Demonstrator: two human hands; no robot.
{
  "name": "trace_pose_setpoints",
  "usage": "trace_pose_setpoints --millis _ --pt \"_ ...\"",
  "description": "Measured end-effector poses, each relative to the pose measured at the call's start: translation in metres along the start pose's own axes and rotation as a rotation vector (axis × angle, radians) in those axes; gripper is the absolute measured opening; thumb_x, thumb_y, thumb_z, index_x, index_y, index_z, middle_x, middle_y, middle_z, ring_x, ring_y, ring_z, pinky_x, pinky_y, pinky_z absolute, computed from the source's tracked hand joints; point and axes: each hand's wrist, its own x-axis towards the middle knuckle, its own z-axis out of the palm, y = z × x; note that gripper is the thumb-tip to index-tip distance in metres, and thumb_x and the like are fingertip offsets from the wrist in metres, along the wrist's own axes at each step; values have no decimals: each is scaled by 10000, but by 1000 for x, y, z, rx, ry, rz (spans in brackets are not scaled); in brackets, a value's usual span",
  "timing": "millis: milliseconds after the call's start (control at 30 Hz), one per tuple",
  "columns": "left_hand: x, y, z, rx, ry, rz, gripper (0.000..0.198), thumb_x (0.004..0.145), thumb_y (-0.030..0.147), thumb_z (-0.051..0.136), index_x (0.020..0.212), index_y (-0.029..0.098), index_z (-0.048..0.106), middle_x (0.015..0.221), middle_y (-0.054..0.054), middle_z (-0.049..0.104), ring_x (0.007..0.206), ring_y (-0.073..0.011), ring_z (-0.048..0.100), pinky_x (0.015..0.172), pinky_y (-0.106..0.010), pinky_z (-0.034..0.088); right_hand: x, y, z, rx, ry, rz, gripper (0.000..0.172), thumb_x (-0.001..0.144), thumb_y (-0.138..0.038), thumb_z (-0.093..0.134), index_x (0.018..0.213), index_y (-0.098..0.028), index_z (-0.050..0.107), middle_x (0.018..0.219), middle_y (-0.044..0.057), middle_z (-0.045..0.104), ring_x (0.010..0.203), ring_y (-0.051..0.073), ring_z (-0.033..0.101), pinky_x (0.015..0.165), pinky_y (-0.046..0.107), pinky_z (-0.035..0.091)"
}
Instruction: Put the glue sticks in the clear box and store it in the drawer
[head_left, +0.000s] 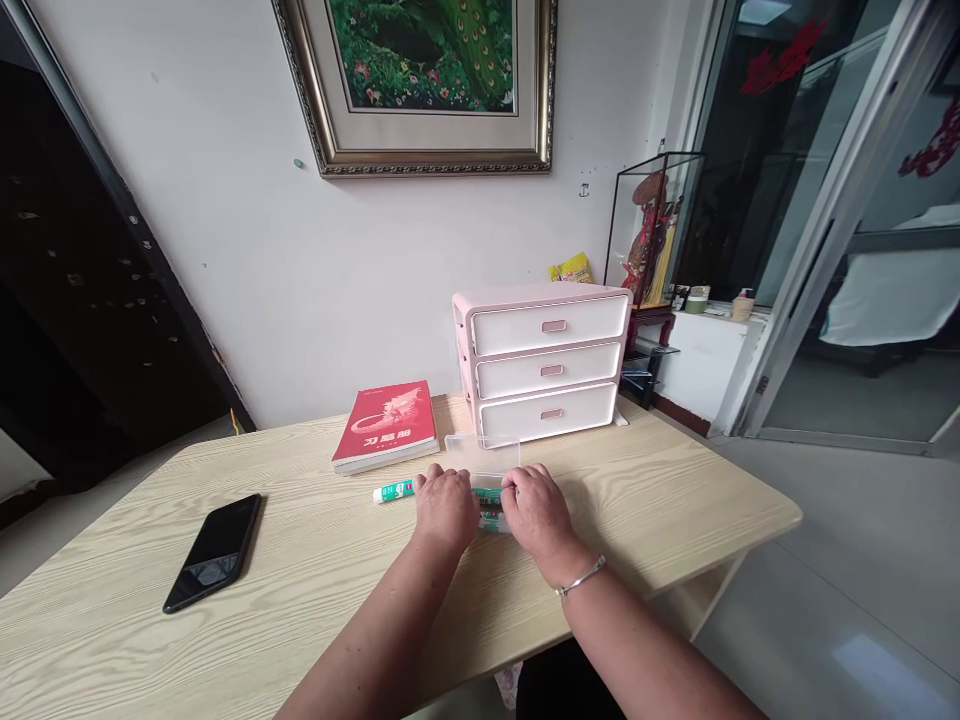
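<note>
My left hand [448, 508] and my right hand [538, 505] are closed at the two ends of a small clear plastic box [495, 527] on the table. Its transparent lid [484, 456] stands open at the back. Between my hands, a green tube-like stick [489, 497] shows in the box, with more green behind the front wall. A green and white stick [394, 491] lies on the table just left of my left hand, its right end close to or behind my fingers. My fingertips are partly hidden.
Behind the box stands a pink and white three-drawer organizer [551, 370], with a red book [388, 422] to its left. A black phone [214, 552] lies on the left of the wooden table [315, 600]. The table's right edge ends near a glass door.
</note>
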Motion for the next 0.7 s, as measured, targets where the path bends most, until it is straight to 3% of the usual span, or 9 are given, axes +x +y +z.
trace_pose_setpoints --millis 100,300,467,567,700 --pt "2 -3 2 -56 -23 -13 281 792 169 534 976 193 745 882 -149 733 1102 -337 526 934 -492 322 0 0 0 -12 -2 -1 168 834 -77 535 754 -211 597 773 27 645 864 203 531 774 293 386" --pt "3 1 0 -292 38 -126 282 798 179 580 1025 232 738 980 -95 743 1131 -299 542 1002 -491 316 0 -1 0 -18 -1 4 166 836 -87 543 743 -212 601 771 28 648 866 207 532 766 298 388" --pt "-3 -2 -17 -601 83 -207 205 758 162 628 931 209 727 896 -45 726 887 -214 642 848 -348 461 1 1 -1 4 10 13 164 822 -71 539 796 -210 621 807 39 672 895 220 550 789 306 409" --pt "-9 -25 -30 -781 162 -275 159 751 204 636 898 195 699 873 -34 714 732 -174 643 713 -298 497 1 1 -1 21 10 16 165 828 -72 532 822 -205 628 818 44 681 899 221 558 795 308 417" --pt "-17 -77 -39 -959 330 -402 208 698 316 704 840 176 644 781 -24 675 724 -171 642 716 -292 513 2 0 -2 35 -8 26 162 818 -67 535 796 -205 619 814 40 675 883 214 557 790 302 413"
